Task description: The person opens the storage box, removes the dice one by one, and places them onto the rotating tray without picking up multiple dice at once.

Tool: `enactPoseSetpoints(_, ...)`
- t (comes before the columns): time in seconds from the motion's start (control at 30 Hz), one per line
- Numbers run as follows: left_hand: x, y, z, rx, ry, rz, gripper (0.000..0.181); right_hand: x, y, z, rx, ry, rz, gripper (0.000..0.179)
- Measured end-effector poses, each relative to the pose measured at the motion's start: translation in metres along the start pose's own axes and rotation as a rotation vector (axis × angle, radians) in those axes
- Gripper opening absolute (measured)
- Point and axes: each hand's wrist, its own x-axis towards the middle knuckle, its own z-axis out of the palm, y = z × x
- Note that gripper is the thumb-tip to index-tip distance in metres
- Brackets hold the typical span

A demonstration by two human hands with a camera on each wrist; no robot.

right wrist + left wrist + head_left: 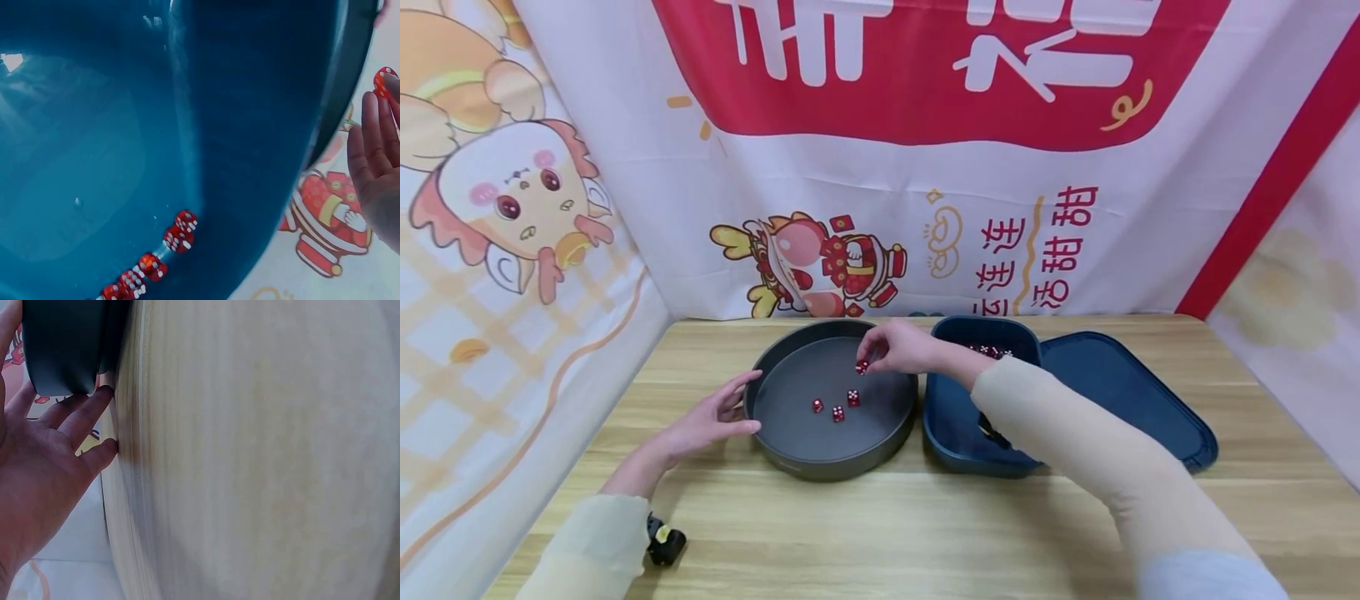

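My right hand pinches a red die with white dots between thumb and fingertips, over the right part of a round dark grey pan. The held die also shows at the right edge of the right wrist view. Three red dice lie near the middle of the pan: a left one, a front one and a right one. At the pan's left side, my left hand touches the wall with spread, fairly straight fingers.
Right of the pan stands a deep blue container, with several red dice inside along one edge. Its dark blue lid lies flat to the right. A printed cloth hangs behind the wooden table.
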Motion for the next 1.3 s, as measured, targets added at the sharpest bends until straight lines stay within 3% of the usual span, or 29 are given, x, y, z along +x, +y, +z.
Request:
enactPoseSetpoints(0.3, 0.003, 0.0, 0.003, -0.023, -0.015, 0.024, 0.079, 0.015, 0.014, 0.017, -0.038, -0.09, -0.003, 0.012)
enactPoseSetpoints(0.53, 0.003, 0.001, 0.003, -0.03, -0.022, 0.038, 0.08, 0.025, 0.009, 0.021, -0.049, -0.074, 0.039, 0.011)
enactPoseSetpoints(0.87, 0.004, 0.0, 0.004, -0.033, -0.022, 0.067, 0.078, 0.032, 0.013, 0.033, -0.062, -0.101, 0.011, 0.012)
enactPoseSetpoints(1.03, 0.003, 0.0, 0.003, -0.033, -0.026, 0.049, 0.08, 0.025, 0.015, 0.025, -0.046, -0.079, 0.007, 0.015)
enactPoseSetpoints(1.3, 0.0, -0.003, 0.0, -0.017, -0.017, 0.023, 0.08, -0.002, 0.021, -0.006, -0.012, -0.035, -0.011, 0.017)
